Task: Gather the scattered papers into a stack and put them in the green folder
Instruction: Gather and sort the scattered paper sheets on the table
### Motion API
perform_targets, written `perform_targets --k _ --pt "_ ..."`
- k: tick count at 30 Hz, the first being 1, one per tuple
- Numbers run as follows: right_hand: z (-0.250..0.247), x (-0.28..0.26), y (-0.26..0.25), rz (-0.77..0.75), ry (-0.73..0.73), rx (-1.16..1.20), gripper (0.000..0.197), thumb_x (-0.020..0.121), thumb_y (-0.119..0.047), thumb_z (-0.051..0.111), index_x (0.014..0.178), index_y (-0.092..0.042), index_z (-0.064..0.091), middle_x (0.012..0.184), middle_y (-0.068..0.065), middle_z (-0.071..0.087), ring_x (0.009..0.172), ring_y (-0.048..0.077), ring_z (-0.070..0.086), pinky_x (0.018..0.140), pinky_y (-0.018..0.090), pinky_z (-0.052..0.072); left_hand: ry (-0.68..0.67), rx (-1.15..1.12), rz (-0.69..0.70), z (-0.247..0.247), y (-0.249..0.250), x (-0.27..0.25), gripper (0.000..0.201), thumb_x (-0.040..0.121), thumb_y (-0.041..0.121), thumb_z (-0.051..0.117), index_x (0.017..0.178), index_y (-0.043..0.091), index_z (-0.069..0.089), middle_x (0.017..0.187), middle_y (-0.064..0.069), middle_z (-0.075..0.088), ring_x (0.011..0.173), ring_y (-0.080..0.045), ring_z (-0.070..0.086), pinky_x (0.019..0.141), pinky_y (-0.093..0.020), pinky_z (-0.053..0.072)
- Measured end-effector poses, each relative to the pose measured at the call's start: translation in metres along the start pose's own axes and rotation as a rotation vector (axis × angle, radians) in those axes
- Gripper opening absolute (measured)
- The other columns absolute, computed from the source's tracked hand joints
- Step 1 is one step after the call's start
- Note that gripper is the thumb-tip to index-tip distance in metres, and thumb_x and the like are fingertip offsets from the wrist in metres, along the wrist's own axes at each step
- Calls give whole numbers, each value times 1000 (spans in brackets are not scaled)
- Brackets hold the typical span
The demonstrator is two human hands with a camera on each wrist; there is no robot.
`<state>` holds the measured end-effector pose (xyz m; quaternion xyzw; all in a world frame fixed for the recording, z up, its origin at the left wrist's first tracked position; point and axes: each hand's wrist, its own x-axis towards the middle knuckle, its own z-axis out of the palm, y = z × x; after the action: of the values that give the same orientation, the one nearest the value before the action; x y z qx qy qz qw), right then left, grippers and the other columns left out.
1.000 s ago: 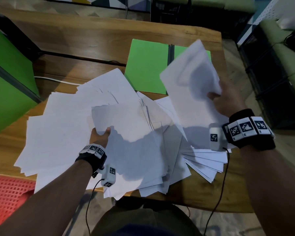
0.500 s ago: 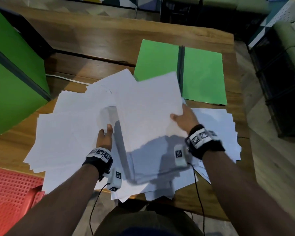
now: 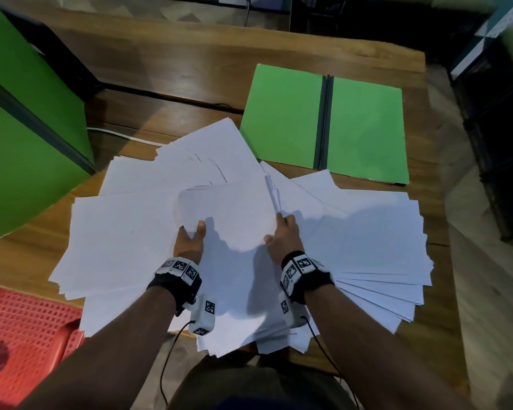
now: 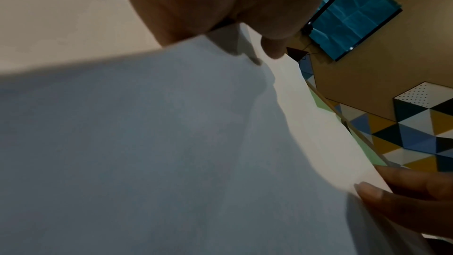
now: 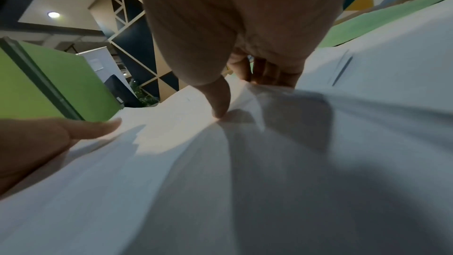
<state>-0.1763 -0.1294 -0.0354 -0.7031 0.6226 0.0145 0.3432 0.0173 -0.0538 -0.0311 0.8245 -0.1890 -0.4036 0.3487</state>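
Dim indoor light. Hard shadows fall on papers (image 3: 353,232) toward 6 o'clock. Wide-angle bending at head-view edges. Wrist views soft, near skin blurred.

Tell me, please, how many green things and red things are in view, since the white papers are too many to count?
Green: 2, the open green folder on the table and the large green panel at left.
Red: 1, the red perforated surface.
Total: 3.
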Motion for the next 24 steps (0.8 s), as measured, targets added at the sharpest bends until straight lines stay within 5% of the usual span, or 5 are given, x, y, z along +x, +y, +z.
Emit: perform_targets --k 3,6,12,19,24 --pt "-4 7 12 -84 -32 -153 48 90 -27 43 133 -7 40 131 17 36 118 35 36 94 40 39 16 28 -10 2 -4 3 52 88 37 63 130 10 48 130 -11 58 121 -30 54 95 -30 38" --pt "-35 25 39 -124 -32 -204 33 77 -36 24 80 -22 53 107 13 56 105 32 46 85 39 43 33 48 -22 3 -5 5 50 84 39 68 124 14 52 122 -9 62 114 -30 58 88 -29 40" --pt "-136 55 112 95 82 -312 51 92 -21 48 142 -18 37 148 11 31 135 31 32 109 45 33 66 82 -48 4 -8 8 54 79 43 71 122 16 54 120 -10 64 110 -32 60 93 -35 46" --pt "-159 82 155 -17 -116 -572 95 79 -45 68 151 -17 13 159 2 10 142 28 24 114 42 26 98 117 -57 7 -3 5 59 80 40 71 128 12 51 126 -13 60 116 -35 56 97 -37 43" --pt "-162 79 164 -83 -75 -652 96 66 -60 73 142 -21 29 145 11 33 133 32 34 111 44 27 113 116 -75 8 -4 5 57 78 44 72 124 15 54 122 -11 64 110 -34 60 96 -40 47"
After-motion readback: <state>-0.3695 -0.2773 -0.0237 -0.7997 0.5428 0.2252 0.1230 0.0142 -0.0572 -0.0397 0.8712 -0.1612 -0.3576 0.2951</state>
